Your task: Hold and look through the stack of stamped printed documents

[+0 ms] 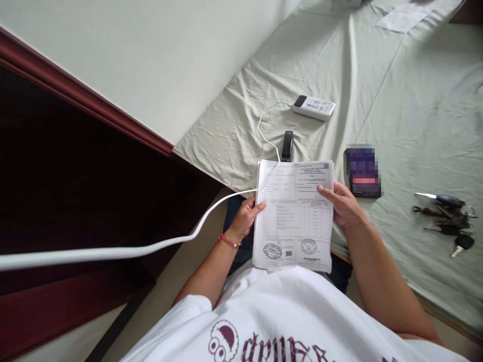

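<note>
A stack of printed paper forms [293,216] with two round stamps near the bottom is held upright in front of me. My left hand [247,215] grips its left edge, thumb on the front. My right hand [341,201] grips the right edge in the same way. A red cord sits on my left wrist. A black stapler [287,145] lies on the pale green bed sheet [396,110] just beyond the top of the papers.
A white power bank [314,107] lies farther back, its white cable [113,250] running left toward me. A dark phone [363,171] lies right of the papers, a bunch of keys [447,216] farther right. A loose sheet [405,16] lies at the far end. Dark wood furniture [75,166] stands on the left.
</note>
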Available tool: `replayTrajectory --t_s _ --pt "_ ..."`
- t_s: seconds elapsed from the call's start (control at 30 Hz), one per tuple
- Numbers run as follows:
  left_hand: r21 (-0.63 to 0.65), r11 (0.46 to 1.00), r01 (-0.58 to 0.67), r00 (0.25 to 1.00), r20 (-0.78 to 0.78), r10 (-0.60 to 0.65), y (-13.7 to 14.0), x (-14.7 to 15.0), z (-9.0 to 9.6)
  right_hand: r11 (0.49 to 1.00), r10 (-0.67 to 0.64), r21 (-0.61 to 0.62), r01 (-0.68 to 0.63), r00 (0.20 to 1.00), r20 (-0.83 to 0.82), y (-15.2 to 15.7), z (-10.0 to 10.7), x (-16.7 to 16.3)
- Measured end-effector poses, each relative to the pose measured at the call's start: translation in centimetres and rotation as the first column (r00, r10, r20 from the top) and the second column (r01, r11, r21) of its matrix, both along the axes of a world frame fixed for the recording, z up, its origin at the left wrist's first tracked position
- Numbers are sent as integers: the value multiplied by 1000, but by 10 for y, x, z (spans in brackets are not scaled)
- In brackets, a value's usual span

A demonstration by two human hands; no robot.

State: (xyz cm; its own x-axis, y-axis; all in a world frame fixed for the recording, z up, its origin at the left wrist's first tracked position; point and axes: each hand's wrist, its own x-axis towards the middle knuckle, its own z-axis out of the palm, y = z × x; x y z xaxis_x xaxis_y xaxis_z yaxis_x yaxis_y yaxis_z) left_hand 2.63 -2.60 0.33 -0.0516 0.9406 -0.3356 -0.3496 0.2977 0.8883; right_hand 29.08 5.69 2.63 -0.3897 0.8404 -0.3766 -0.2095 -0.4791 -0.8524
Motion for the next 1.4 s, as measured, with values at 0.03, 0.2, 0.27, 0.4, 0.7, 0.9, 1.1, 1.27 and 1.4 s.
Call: replayTrajectory --t_s 0.03,0.2,0.27,0.4,0.7,0.9,1.1,1.27,1.4 --pt "-21 999 28 1000 13 -28 0 0 3 1000 15 -25 -16 1000 -26 -1 0 0" --pt "-39 991 131 988 86 -128 10 -2 16 989 -25 -144 21 999 -24 -2 -5 2" --pt "11 995 100 992 79 -101 22 -6 21 983 -48 -175 45 999 -12 -1 -7 2" --pt "169 985 20 997 75 -33 54 -16 24 979 -58 -197 52 998 -23 0 -9 2" --pt "270 952 147 971 142 -191 75 -17 3 977 -16 -212 4 998 -54 0 -15 0" --pt "341 939 45 971 206 -121 73 -17 1 977 -7 -215 -4 999 -51 0 -16 -3" --pt "249 967 -52 958 285 -22 82 -16 -7 975 7 -221 -15 999 -36 -2 -15 -5" --pt "171 973 -155 930 358 85 85 -11 -7 975 29 -219 -33 999 -21 -2 -17 -7" --pt "112 981 -157 935 336 111 85 -10 -4 976 27 -215 -28 1000 -6 -1 -17 -7"
